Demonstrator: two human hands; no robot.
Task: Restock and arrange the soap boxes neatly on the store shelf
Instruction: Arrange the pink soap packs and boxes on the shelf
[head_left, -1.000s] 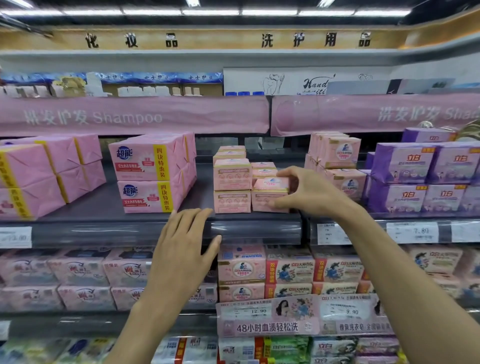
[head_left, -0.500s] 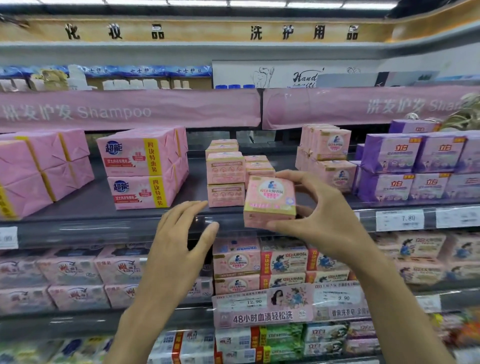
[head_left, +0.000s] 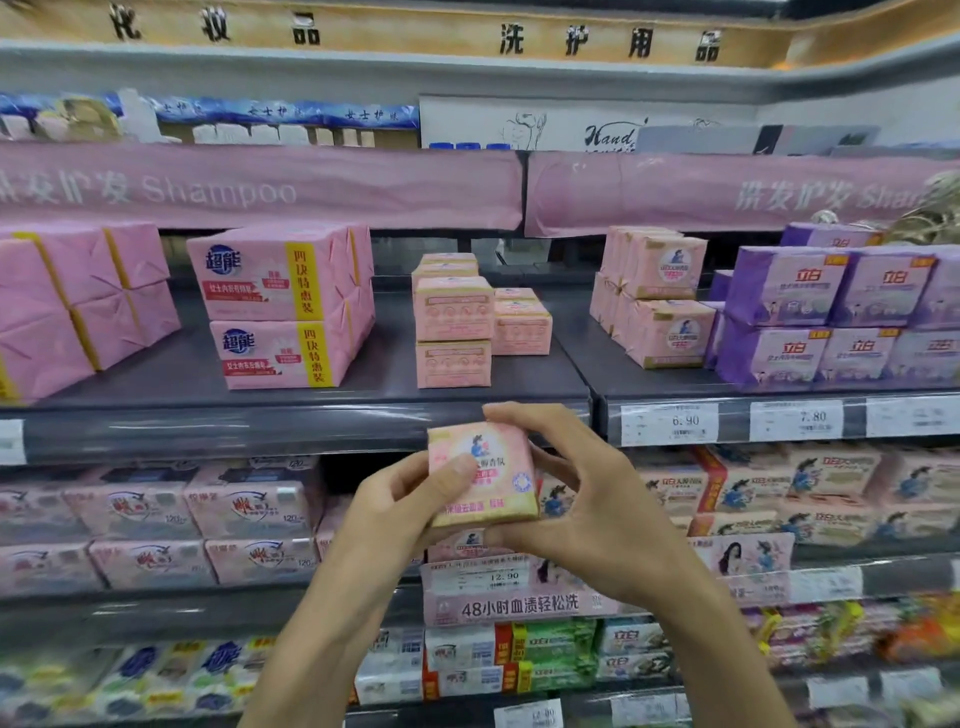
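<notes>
One pink square cardboard soap box (head_left: 485, 475) is gripped in front of the shelving, left hand (head_left: 395, 499) thumbing its face, right hand (head_left: 587, 493) curled round its edges, just below the dark grey shelf (head_left: 311, 384) — where uneven pink box stacks (head_left: 453, 332) suggest restocking is unfinished.

Brightness: glowing evenly and brightly, washing the pinks toward pale.
Source: coming down from above the header sign (head_left: 415, 39), judging by the shade beneath each level.
Shadows: pooling dark under the pink banner (head_left: 260, 187) at the back of the upper shelf (head_left: 363, 387); darkening the gap behind the left hand (head_left: 384, 509).
Glare: streaking white along the clear price rail (head_left: 249, 428).
Sharpness: holding crispest on the soap box (head_left: 501, 457), the right hand (head_left: 587, 499) and the price tags (head_left: 670, 423).
Blur: smearing the packs at lower left (head_left: 130, 514) and the goods at the far right edge.
Distortion: bowing shelf edges and sign toward the corners.
</notes>
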